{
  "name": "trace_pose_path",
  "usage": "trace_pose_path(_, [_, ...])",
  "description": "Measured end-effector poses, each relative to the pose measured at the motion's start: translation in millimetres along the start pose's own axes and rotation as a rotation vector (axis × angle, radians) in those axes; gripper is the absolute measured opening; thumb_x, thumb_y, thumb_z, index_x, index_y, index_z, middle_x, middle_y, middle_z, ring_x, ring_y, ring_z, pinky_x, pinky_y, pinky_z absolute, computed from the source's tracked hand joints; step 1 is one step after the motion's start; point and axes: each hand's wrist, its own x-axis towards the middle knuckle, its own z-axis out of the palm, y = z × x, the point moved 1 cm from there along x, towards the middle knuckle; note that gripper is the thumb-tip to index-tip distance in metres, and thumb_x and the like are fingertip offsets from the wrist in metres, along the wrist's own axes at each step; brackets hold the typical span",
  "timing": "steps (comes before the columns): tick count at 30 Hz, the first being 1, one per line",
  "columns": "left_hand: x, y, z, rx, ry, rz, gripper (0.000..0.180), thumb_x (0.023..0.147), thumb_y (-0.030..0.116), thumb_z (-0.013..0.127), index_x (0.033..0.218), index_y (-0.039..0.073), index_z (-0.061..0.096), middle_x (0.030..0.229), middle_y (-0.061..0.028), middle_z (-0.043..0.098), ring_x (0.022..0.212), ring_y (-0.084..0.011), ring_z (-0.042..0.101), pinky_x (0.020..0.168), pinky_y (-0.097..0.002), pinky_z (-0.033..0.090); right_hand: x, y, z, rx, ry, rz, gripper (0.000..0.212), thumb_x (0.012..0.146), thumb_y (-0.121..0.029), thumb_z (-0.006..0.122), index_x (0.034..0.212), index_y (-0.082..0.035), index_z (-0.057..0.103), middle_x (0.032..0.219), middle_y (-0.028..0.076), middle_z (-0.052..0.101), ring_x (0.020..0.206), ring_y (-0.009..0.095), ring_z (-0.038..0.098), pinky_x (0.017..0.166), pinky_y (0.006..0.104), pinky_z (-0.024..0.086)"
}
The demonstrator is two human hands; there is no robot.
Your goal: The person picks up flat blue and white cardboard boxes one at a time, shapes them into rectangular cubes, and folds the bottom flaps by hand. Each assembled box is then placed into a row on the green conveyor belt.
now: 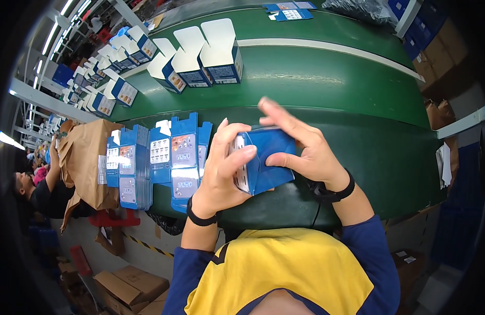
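Observation:
My left hand (221,163) is closed around the left side of a blue cardboard carton (274,170), its thumb lying over the near side. The carton's folded blue flaps face up toward me. My right hand (305,142) is at the carton's right side, with its thumb resting on a blue flap. Its other fingers are stretched out past the far edge and partly blurred by motion. To the left lie a stack of flat printed blue carton blanks (129,168) and a second pile of blanks (185,163) beside my left wrist.
Three open-lidded cartons (221,65) stand on the green conveyor belt (326,79), with more cartons (124,94) farther left. A brown paper wrap (90,157) is left of the blanks. Flat blanks (289,13) lie at the far side. Another person (48,184) is at left.

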Motion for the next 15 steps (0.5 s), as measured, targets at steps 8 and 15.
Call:
trace_pose_path(8, [2.5,10.0,-3.1,0.085,-0.130,-0.041,0.090,0.050,0.022,0.089,0.126,0.018,0.041,0.121,-0.0192,0.047,0.113,-0.0384,0.048,0.102,-0.0618,0.026,1.2,4.4,-1.5,-0.204,-0.143,-0.069,0.057,0.069,-0.009,0.077,0.122,-0.005,0.057,0.118,0.012,0.062,0.106,0.026,0.061,0.091,0.0328,0.048])
trace_pose_path(15, [6.2,8.4,1.5,0.033,-0.168,-0.074,0.094,0.054,0.026,0.088,0.132,0.013,0.037,0.124,-0.0203,0.045,0.117,-0.0389,0.045,0.104,-0.0590,0.025,-1.5,2.2,-10.4,-0.245,-0.177,-0.090,0.055,0.077,-0.017,0.072,0.127,-0.003,0.053,0.120,0.015,0.060,0.105,0.026,0.061,0.090,0.0320,0.048])
